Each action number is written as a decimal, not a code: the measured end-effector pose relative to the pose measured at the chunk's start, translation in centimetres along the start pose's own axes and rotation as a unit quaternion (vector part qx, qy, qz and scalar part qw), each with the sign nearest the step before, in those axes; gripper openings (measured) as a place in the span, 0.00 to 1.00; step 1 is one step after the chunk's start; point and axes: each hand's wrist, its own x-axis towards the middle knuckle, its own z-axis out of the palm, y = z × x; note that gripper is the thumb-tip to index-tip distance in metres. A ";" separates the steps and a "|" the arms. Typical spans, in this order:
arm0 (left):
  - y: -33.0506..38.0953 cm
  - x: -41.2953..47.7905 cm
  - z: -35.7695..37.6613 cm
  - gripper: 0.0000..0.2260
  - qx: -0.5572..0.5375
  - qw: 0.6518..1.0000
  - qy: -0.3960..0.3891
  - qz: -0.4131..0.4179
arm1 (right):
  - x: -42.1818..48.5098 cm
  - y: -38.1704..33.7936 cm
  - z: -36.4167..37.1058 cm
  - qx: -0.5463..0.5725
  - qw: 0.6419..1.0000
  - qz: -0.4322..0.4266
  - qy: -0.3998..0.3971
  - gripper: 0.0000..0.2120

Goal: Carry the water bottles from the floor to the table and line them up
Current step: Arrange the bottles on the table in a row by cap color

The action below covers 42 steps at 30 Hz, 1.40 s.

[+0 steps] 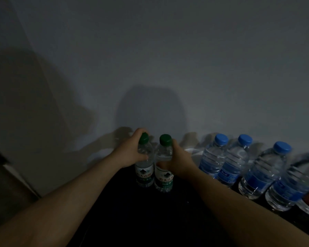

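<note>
Now my left hand point(132, 151) and right hand point(181, 162) grip the two green-capped bottles point(163, 176); these touch, so one nudge may topple both.

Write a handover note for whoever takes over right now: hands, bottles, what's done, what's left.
Left hand grips the left green-capped bottle near its neck; right hand grips the right green-capped bottle.
Both upright, side by side, at the dark table by the wall.
Done: four blue-capped bottles lined up to the right.
Left: release these two in line; whether more remain is not visible.
</note>
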 end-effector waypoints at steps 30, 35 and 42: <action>16.2 4.1 8.3 0.20 0.154 0.976 -0.065 0.137 | -7.2 3.4 -14.6 -0.210 0.951 0.021 0.224 0.09; 17.6 5.7 9.7 0.17 0.187 0.968 -0.131 0.101 | -6.9 4.8 -15.7 -0.278 0.939 0.020 0.200 0.16; 16.2 5.4 10.7 0.14 0.155 0.980 -0.082 0.092 | -5.5 5.2 -16.0 -0.210 0.973 0.023 0.090 0.19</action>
